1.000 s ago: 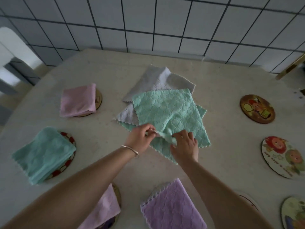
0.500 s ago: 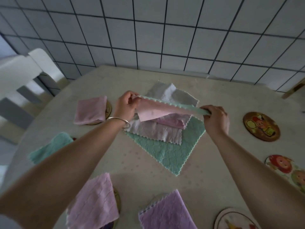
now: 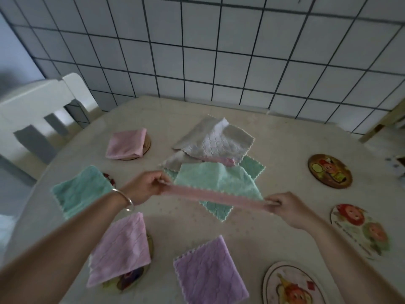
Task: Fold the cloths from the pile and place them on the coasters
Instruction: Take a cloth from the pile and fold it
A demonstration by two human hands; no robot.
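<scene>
A green and pink cloth [image 3: 219, 183] is stretched above the table between my two hands. My left hand [image 3: 146, 187] pinches its left corner and my right hand [image 3: 287, 208] pinches its right corner; the pink near edge faces me. Behind it lies the pile [image 3: 212, 143] of grey, white, pink and green cloths. Folded cloths rest on coasters: pink [image 3: 126, 144] far left, green [image 3: 81, 191] left, pink [image 3: 120, 249] near left, purple [image 3: 210, 273] at the front. Bare coasters lie at the right [image 3: 329, 171], [image 3: 361, 229] and front right [image 3: 291, 286].
The cream table [image 3: 274, 132] runs to a tiled wall [image 3: 219, 51] at the back. A white chair [image 3: 32, 106] stands at the left edge. Part of a wooden chair [image 3: 381, 126] shows at the far right.
Both hands lifted the green and pink cloth off the pile, spread apart, and drew it toward me. The camera tilted up.
</scene>
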